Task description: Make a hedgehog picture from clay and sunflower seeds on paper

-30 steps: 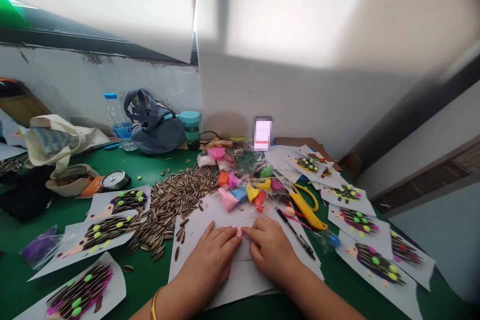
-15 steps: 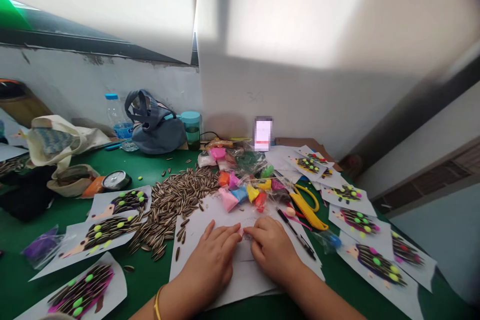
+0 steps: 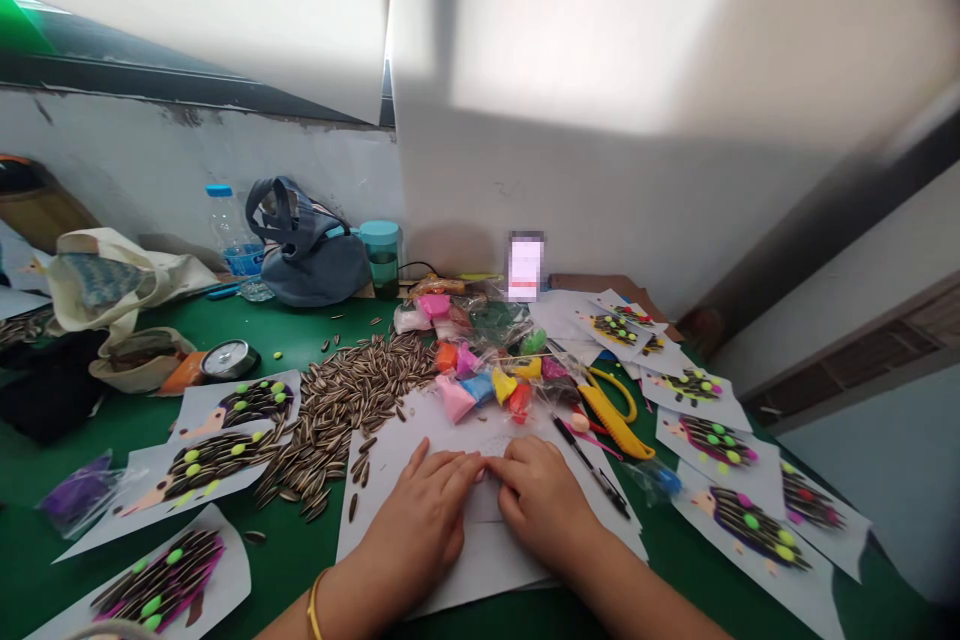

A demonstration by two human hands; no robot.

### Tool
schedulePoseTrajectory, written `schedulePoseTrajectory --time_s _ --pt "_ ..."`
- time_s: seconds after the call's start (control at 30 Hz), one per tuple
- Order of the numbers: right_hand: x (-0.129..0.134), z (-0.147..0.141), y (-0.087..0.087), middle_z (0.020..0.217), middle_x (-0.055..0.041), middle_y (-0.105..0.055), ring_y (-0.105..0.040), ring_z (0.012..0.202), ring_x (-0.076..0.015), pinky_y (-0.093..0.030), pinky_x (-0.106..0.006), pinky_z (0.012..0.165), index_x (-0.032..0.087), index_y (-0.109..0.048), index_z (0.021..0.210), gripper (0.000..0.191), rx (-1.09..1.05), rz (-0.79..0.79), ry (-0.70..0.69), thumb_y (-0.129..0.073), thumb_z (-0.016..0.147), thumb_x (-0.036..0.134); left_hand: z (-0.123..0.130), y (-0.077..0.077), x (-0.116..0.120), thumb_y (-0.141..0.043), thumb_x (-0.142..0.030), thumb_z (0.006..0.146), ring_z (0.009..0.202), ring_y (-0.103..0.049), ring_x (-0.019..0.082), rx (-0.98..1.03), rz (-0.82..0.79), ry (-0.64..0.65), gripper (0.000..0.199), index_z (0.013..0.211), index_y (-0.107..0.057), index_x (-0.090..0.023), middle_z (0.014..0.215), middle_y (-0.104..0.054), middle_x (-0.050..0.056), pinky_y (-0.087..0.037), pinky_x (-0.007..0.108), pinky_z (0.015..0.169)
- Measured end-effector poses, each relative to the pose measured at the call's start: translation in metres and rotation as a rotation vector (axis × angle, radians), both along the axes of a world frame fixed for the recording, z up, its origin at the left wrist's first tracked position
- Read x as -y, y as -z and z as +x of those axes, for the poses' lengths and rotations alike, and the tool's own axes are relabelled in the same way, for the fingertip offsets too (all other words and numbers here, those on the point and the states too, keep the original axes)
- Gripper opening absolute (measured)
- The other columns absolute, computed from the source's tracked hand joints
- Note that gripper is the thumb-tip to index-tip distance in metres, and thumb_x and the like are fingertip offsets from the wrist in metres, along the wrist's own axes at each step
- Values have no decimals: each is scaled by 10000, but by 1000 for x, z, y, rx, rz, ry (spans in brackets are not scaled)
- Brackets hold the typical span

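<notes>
My left hand (image 3: 424, 515) rests on the sheet of white paper (image 3: 442, 595), its fingers stretched toward the right and the thumb tucked low. My right hand (image 3: 544, 500) faces it, index finger pointing inward and the other fingers curled. Between the meeting fingertips shows a tiny bit of pink clay (image 3: 481, 474), mostly covered, which both hands pinch and press. Faint drawn lines on the paper are partly hidden by the hands. A black pen (image 3: 592, 465) lies right of my right hand. Several sunflower seeds (image 3: 358, 470) lie on the paper's left edge.
A heap of sunflower seeds (image 3: 352, 390) covers the green table (image 3: 300, 560) at left. Bagged coloured clay (image 3: 480, 390) and yellow scissors (image 3: 615, 425) lie beyond the paper. Hedgehog pictures (image 3: 757, 525) line both sides. A phone (image 3: 525, 265), bag (image 3: 315, 265) and cup (image 3: 382, 260) stand behind.
The fingertips of both hands have drawn slightly closer around the pink clay, so less of it shows. The view has shifted a little; the other things stay put.
</notes>
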State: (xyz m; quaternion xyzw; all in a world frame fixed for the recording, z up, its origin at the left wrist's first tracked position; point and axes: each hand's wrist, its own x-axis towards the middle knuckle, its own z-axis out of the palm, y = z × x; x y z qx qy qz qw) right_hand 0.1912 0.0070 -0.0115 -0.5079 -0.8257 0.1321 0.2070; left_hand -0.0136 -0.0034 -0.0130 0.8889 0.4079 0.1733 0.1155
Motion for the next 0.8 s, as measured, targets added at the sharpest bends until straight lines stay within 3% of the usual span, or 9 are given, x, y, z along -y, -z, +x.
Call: schedulePoseTrajectory --time_s 0.33,0.8 --pt "0 3 2 880 -51 -622 -542 858 -211 -394 -357 803 251 -728 1107 409 -52 -10 -36 -542 790 70 -4 11 -1 -511 1 762 1225 -576 292 27 75 18 574 1315 -543 -152 1340 -608 139 -453 572 1085" --pt "1 2 -1 876 -41 -629 -533 846 -208 -360 -351 770 264 -728 1101 388 37 -12 -62 -577 787 94 -6 12 -2 -541 -3 724 1209 -594 300 28 72 8 568 1275 -572 -138 1319 -626 138 -488 560 1062"
